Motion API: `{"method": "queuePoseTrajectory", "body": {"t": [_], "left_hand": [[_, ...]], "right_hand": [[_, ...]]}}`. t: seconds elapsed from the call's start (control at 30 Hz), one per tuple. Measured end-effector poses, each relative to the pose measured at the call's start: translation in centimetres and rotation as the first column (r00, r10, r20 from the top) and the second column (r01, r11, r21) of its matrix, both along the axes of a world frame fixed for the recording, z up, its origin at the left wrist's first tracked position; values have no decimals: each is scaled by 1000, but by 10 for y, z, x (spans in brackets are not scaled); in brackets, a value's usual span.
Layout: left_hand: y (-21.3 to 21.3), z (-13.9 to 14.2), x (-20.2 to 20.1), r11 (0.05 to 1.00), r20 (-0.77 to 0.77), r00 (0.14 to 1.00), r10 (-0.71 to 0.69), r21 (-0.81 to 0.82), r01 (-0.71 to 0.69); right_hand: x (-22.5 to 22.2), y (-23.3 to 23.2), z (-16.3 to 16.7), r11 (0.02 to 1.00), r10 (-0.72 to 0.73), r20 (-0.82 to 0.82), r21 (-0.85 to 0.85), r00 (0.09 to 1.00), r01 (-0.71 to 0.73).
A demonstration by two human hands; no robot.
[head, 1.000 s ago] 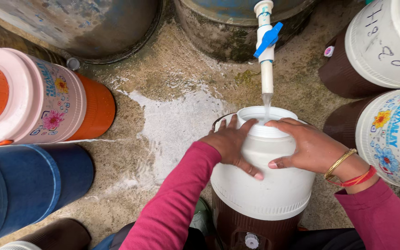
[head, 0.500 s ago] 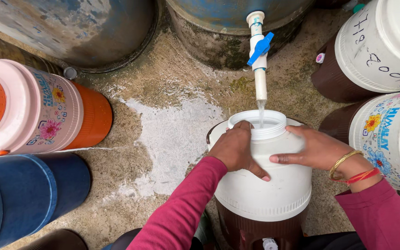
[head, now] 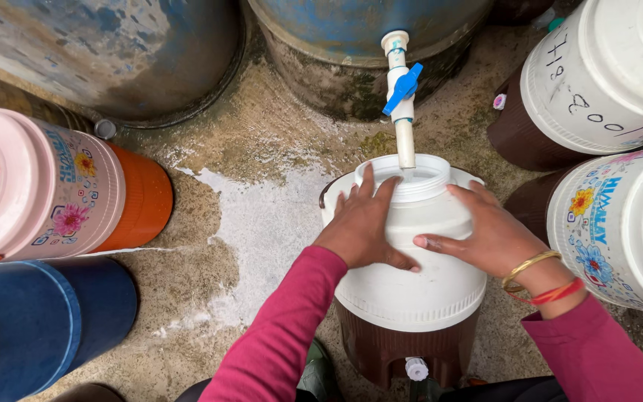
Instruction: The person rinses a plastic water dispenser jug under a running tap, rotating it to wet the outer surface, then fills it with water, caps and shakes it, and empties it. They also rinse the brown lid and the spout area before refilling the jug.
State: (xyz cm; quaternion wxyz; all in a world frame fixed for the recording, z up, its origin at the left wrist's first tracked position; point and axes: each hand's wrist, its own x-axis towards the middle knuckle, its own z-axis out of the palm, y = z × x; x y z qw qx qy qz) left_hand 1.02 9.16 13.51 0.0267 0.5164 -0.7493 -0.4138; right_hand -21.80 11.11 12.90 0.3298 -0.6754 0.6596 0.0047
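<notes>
I see soft, even daylight, fairly bright, with no hard shadows. The fingers [head: 366, 195] are sharp; just beyond them the white jug [head: 411, 275] shows mild glare. Barrels at the edges bow from lens distortion.

Magenta long sleeves [head: 284, 335], gold bangle [head: 528, 266] and red bangle [head: 556, 292] on right wrist

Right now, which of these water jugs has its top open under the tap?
The white and brown jug between both hands, left hand and right hand; the other jugs stand aside.
</notes>
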Motion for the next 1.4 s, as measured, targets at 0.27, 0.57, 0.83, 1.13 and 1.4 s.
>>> {"method": "queuePoseTrajectory", "body": {"t": [0.27, 0.57, 0.83, 1.13, 1.4], "left_hand": [[16, -2, 1, 983, 288, 953, 91, 126, -132], [9, -20, 0, 995, 239, 971, 1, 100, -26], [13, -20, 5, 996, 264, 964, -18, 84, -4], [18, -3, -3, 992, 328, 937, -118, 76, 98], [17, 4, -6, 992, 257, 966, -16, 123, -16]], "right_hand": [[17, 6, 7, 999, 24, -57, -33, 998, -26], [-28, -9, 16, 948, -283, 336, -42, 898, 315], [-47, -18, 7, 881, -414, 698, 143, 585, 452], [-11, -38, -19, 901, -373, 499, -6, 782, 434], [-14, -76, -66, 980, -195, 150, 0, 969, 197]]}}
